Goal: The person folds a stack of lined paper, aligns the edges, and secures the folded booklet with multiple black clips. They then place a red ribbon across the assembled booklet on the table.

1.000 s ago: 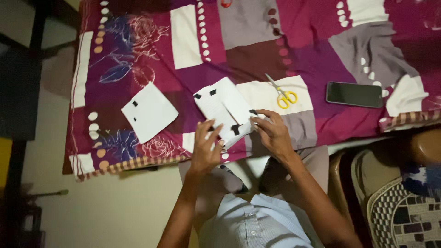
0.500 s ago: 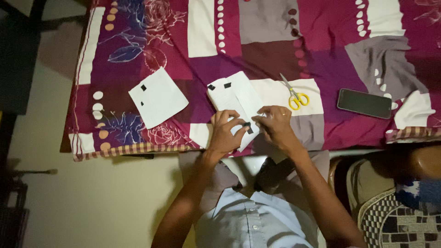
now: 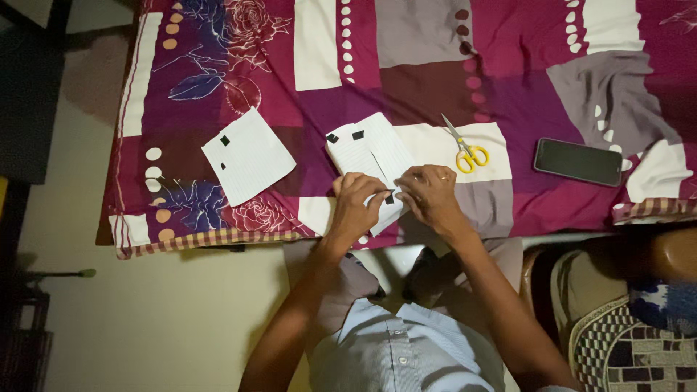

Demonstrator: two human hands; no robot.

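While the patchwork bedspread [image 3: 435,65] lies unmoved, the folded white paper [image 3: 367,156], left of the yellow scissors [image 3: 465,151], now has both hands on its near edge: left hand [image 3: 356,210] and right hand [image 3: 433,196] seemingly pinching a small black piece [image 3: 390,197] there.

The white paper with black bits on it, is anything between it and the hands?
Nothing visible. The left hand and right hand both rest directly on the folded white lined paper on the patterned purple cloth.
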